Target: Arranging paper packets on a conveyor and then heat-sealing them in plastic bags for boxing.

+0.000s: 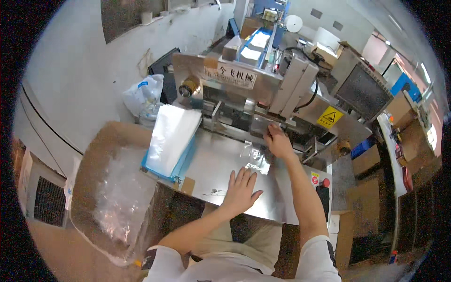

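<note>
Your right hand (278, 142) pinches the clear bag (259, 162) at the machine (263, 101) mouth. The bag's length runs back toward you. Your left hand (240, 188) lies spread flat on the table (211, 164), just short of the bag's near end.

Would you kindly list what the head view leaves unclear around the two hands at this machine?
- Right hand fingers: curled at the machine's feed slot, so their grip is hidden.
- Clear film bag: transparent and glaring, edges hard to trace.
- Under the left hand: palm covers the steel table.
- Stack of bags: count too fine.
</note>
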Tool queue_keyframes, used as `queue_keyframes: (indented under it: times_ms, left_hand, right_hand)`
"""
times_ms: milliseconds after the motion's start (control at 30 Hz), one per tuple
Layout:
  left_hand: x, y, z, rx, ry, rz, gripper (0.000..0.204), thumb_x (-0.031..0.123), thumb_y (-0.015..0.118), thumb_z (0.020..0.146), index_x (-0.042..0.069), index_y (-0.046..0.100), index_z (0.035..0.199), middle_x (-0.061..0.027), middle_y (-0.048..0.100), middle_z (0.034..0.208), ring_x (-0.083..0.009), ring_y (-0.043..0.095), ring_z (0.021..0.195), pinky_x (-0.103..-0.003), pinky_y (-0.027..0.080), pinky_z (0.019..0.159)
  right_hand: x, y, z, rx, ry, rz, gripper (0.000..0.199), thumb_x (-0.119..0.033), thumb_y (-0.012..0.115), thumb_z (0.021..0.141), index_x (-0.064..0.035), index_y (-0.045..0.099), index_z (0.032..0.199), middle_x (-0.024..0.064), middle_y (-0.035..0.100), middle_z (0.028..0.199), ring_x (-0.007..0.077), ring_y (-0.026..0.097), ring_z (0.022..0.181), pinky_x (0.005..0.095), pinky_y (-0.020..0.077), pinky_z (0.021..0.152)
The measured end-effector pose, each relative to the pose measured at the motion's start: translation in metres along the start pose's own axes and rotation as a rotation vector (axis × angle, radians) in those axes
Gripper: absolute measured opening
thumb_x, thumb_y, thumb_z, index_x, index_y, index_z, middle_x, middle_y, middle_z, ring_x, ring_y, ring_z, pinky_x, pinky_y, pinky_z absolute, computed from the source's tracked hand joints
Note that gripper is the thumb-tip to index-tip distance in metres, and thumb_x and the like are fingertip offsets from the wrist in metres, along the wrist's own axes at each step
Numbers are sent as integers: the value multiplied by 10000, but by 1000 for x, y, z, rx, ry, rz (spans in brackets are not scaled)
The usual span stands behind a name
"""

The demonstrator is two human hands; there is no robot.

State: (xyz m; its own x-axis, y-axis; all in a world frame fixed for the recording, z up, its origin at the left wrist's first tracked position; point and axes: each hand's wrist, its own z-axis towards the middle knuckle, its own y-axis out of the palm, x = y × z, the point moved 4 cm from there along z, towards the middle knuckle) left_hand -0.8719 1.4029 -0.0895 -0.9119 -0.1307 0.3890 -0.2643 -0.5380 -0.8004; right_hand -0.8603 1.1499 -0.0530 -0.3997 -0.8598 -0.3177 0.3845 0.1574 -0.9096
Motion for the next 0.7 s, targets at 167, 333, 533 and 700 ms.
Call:
queue_keyframes:
  times_ms: [167, 333, 533, 700]
  left_hand:
    - [5, -2, -4, 20, -10, 13, 605, 393, 618, 898, -33, 476, 1303, -249, 465, 1312, -422, 393, 1294, -597, 277, 1070]
    - [-2, 6, -7, -48, -57, -27, 665, 418, 586, 922, -54, 420, 1359, -287, 416, 1384, -456, 303, 1368, -627, 204, 1116]
    - [-9, -3, -1, 58, -174, -71, 697, 408, 612, 907, -60, 387, 1373, -306, 379, 1406, -467, 291, 1364, -617, 199, 1115]
    - [-20, -13, -5, 269, -309, -184, 771, 386, 593, 914, -103, 280, 1422, -335, 313, 1449, -485, 256, 1380, -586, 174, 1135]
  right_hand:
    - [-2, -9, -5, 51, -25, -95, 502, -294, 536, 943, -16, 469, 1355, 243, 482, 1387, 387, 460, 1285, 486, 392, 1043]
    - [-3, -15, 6, -117, 85, -152, 468, -277, 526, 952, -53, 467, 1359, 251, 560, 1274, 407, 502, 1227, 496, 390, 1035]
    - [-5, -21, 14, -34, -26, -200, 384, -297, 495, 972, -57, 529, 1269, 241, 607, 1195, 419, 553, 1143, 510, 435, 972]
    - [8, -15, 21, -164, 34, -211, 392, -314, 454, 992, -37, 528, 1259, 228, 614, 1195, 401, 570, 1124, 493, 448, 955]
